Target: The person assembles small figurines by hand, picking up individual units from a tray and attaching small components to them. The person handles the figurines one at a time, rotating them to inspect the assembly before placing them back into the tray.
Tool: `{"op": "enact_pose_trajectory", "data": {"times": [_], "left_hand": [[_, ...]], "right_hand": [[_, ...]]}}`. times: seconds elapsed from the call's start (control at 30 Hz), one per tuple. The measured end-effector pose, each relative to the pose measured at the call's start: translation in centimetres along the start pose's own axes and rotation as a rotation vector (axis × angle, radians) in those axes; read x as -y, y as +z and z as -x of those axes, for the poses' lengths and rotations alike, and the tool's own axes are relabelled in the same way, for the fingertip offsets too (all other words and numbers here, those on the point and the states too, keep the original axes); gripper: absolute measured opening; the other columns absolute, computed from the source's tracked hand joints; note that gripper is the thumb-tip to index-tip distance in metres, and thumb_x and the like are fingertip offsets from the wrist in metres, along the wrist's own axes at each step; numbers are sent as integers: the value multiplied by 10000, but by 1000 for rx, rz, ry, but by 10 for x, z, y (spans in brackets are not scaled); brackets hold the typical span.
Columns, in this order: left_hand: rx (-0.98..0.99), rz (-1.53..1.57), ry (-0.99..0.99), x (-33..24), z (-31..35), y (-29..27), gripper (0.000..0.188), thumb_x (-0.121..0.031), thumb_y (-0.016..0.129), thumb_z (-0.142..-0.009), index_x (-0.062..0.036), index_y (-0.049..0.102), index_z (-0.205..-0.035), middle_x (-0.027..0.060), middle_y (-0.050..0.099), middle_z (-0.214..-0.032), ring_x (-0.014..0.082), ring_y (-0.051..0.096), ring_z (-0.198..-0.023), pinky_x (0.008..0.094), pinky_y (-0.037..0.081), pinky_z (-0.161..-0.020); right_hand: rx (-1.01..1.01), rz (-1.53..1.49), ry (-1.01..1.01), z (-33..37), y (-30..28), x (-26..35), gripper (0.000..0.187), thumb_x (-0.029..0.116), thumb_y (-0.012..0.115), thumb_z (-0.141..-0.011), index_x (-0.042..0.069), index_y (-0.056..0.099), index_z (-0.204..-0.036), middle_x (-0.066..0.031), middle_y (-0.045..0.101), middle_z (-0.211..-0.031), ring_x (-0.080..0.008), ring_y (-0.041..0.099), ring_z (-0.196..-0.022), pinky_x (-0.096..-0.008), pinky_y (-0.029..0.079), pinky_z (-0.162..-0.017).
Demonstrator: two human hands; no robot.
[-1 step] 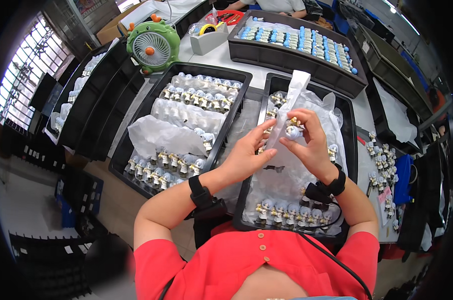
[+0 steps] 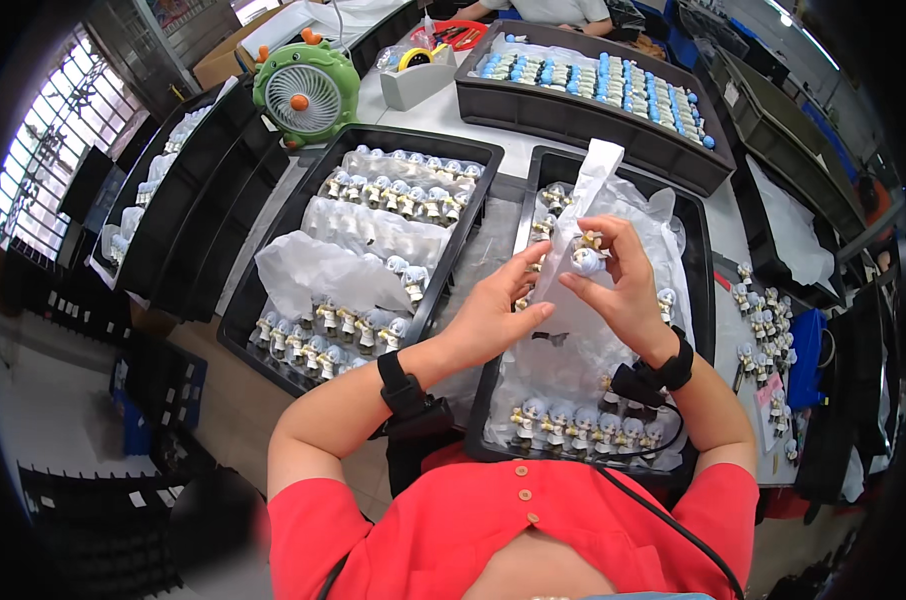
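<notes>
A small figurine with pale blue hair is pinched between the thumb and fingers of my right hand, its head toward me. Facing it, my left hand has its fingers and thumb apart, at the edge of a folded strip of white wrapping sheet. Whether its fingertips press on the strip is unclear. Both hands are above a black tray lined with crumpled white sheet. A row of similar figurines stands at its near end; others show partly behind my left fingers.
To the left is a second black tray of figurines in rows between sheets. Behind stand a green fan, a tape dispenser and a grey crate of blue-topped pieces. Loose figurines lie at right. Another person sits opposite.
My left thumb has shifted slightly toward me, a little away from the strip. The figurine stays in my right hand, almost in the same place.
</notes>
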State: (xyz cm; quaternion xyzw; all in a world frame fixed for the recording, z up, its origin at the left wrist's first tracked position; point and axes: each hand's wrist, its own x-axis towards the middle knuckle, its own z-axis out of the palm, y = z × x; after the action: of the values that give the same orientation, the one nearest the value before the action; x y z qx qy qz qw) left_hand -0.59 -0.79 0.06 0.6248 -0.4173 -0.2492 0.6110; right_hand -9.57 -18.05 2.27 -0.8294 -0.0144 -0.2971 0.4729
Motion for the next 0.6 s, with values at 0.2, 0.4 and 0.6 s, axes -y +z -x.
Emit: {"op": "enact_pose_trajectory", "data": {"times": [0.2,0.4,0.6], "left_hand": [[96,15,-198,-7,-3,-3,608,-11,564,-856,-119,326,-1404,90,456,-1224,143,533,-1033,283,454,-870],[-220,-201,32,-14,-4,-7,578,-7,576,-841,-119,380,-1373,58,417,-1267,147,490,-1081,295,448,-876],[-160,-75,224,-31,1,-5,473,-36,584,-871,-80,447,-1322,48,429,-1295,156,486,-1105,297,434,-916]], "right_hand": [[139,306,128,-3,-22,-9,454,15,701,-732,49,543,-1156,-51,546,-1031,-121,567,-769,-242,487,-671],[142,-774,431,-4,-28,4,494,49,690,-796,81,451,-1227,-45,517,-1099,-123,564,-932,-253,480,-821],[312,-1005,521,4,-16,5,534,32,682,-804,67,421,-1268,-76,506,-1169,-153,546,-1038,-306,484,-906]]}}
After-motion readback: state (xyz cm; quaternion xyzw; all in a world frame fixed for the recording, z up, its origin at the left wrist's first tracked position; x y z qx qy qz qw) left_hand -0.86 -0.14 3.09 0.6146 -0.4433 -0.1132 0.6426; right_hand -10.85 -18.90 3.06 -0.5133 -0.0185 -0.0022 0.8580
